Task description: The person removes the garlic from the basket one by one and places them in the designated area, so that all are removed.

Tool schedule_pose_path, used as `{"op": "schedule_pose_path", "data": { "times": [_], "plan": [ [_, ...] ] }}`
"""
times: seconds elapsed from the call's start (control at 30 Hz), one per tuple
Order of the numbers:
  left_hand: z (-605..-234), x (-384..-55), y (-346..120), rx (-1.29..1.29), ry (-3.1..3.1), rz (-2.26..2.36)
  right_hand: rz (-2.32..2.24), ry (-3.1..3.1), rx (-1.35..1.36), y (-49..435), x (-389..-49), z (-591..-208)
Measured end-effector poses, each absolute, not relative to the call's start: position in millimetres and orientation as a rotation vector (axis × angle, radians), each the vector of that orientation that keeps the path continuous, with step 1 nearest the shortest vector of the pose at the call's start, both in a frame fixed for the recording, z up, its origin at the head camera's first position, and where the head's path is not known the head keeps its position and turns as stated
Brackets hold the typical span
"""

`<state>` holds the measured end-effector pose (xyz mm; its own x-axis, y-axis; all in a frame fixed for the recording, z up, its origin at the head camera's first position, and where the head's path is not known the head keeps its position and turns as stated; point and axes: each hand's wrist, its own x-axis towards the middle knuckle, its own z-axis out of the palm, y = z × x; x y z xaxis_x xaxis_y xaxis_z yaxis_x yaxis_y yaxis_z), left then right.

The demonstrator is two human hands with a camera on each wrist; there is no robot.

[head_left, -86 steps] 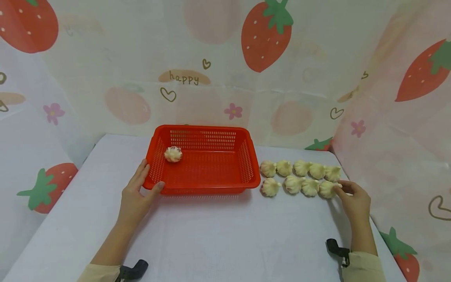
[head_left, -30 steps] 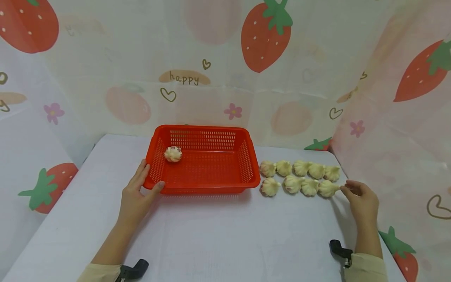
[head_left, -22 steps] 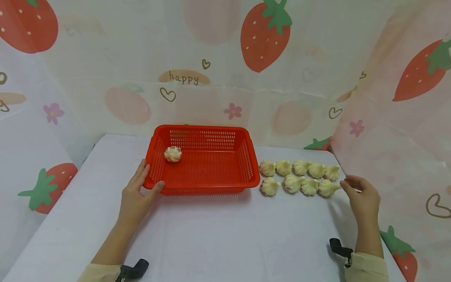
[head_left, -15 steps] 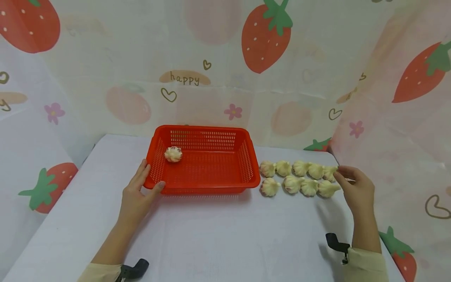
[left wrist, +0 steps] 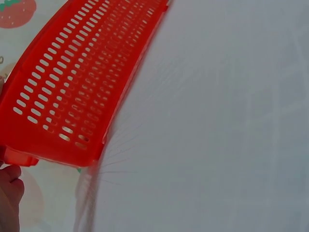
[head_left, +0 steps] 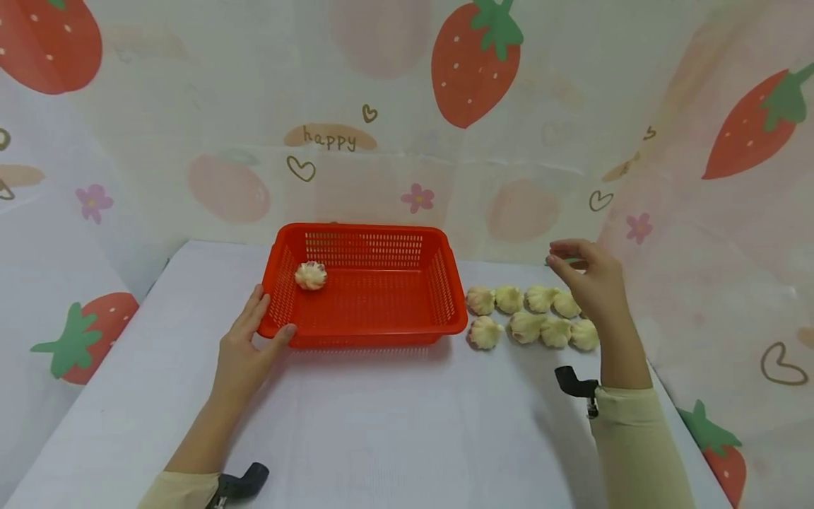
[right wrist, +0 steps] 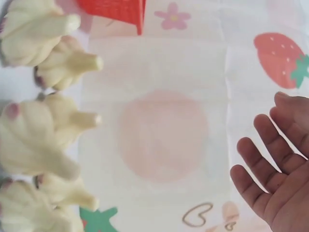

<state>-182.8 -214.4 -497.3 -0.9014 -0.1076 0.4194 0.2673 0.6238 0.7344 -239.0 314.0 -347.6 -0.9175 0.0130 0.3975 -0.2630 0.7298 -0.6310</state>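
Note:
A red plastic basket (head_left: 367, 338) stands on the white table with a single garlic bulb (head_left: 311, 276) inside, near its left end. My left hand (head_left: 244, 350) holds the basket's front left corner, fingers along the left side and thumb at the front rim. In the left wrist view only parts of this hand show beside the basket's slotted wall (left wrist: 72, 77). Right of the basket, several garlic bulbs (head_left: 525, 327) lie in two rows. Above the right end of these rows hovers my right hand (head_left: 591, 279), holding nothing. The right wrist view shows its fingers (right wrist: 270, 145) spread and loosely bent.
A strawberry-print cloth (head_left: 394, 177) hangs behind the table and along both sides. White cloth (head_left: 381, 424) covers the tabletop. A black wrist mount (head_left: 575, 383) sticks out from the right sleeve, another mount (head_left: 244, 482) from the left.
My right hand has let go of the stem of the front row's rightmost garlic bulb, then risen and moved left above the rows. The left hand and basket stay put.

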Motion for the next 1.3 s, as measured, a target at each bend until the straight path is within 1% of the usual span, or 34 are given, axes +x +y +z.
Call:
{"op": "schedule_pose_path", "data": {
  "times": [0.27,0.5,0.67,0.83,1.03,1.13,1.3],
  "plan": [
    [-495.5,-186.9,-217.4,-0.14,-2.404,-1.197,0.98,-2.54,0.436,269.3,-274.4,-319.7],
    [-496.4,-188.2,-218.4,-0.124,-2.409,-1.191,0.812,-2.642,0.736,222.8,-288.0,-304.4],
    [-498.1,-185.8,-217.7,-0.104,-2.431,-1.197,0.815,-2.699,0.874,200.0,-296.6,-298.0],
    [-497.1,-186.0,-218.9,-0.116,-2.415,-1.191,0.819,-2.719,1.037,178.9,-315.8,-292.8],
    [-498.4,-190.4,-219.5,-0.154,-2.396,-1.204,0.829,-2.779,1.043,155.6,-340.7,-292.1],
    [-500.2,-190.2,-217.7,-0.162,-2.399,-1.207,0.862,-2.812,1.036,144.6,-348.1,-298.2],
    [-500.2,-186.9,-217.7,-0.159,-2.404,-1.186,0.863,-2.822,1.103,119.0,-359.3,-312.1]
  ]
}}
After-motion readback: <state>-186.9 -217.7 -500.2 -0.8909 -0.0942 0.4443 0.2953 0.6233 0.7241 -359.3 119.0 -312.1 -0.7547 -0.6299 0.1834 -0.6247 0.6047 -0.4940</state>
